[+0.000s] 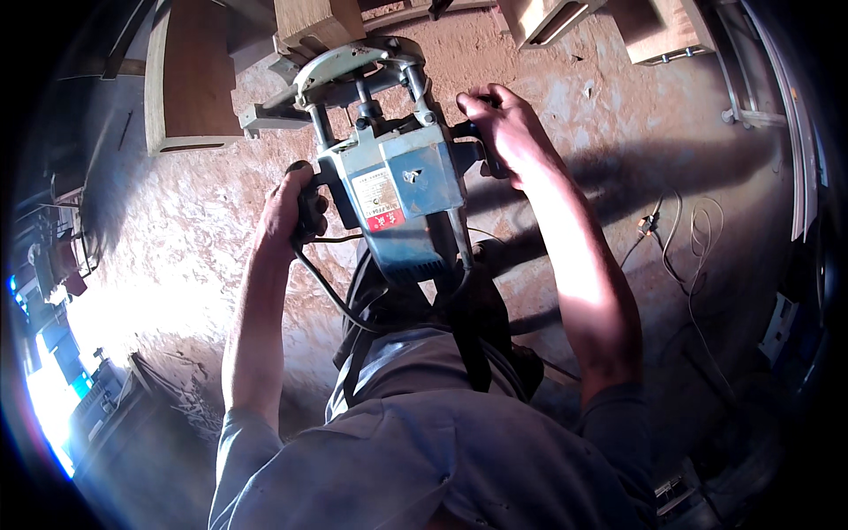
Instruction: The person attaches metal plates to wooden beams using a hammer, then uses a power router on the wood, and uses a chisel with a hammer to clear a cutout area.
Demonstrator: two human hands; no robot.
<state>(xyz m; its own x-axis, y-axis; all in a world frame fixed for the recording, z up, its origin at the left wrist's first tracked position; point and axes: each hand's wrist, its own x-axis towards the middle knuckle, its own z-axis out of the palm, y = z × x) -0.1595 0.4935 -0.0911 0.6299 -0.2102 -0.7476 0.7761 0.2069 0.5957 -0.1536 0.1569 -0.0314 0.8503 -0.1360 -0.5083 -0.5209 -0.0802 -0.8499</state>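
Note:
I hold a teal plunge router (411,243) with both hands. My left hand (287,203) is closed round its black left handle, and my right hand (503,132) is closed round the right handle. The metal base plate (349,62) faces away from me, on two posts, beside a wooden piece (314,19) at the top; whether they touch I cannot tell. A black cord (329,291) loops below the router in front of my legs.
More wooden pieces (185,84) stand at the top left and top right (661,35). A cord with a connector (647,223) lies on the dusty floor (159,203) at my right. Metal rails (749,115) line the right edge; cluttered items (66,256) line the bright left side.

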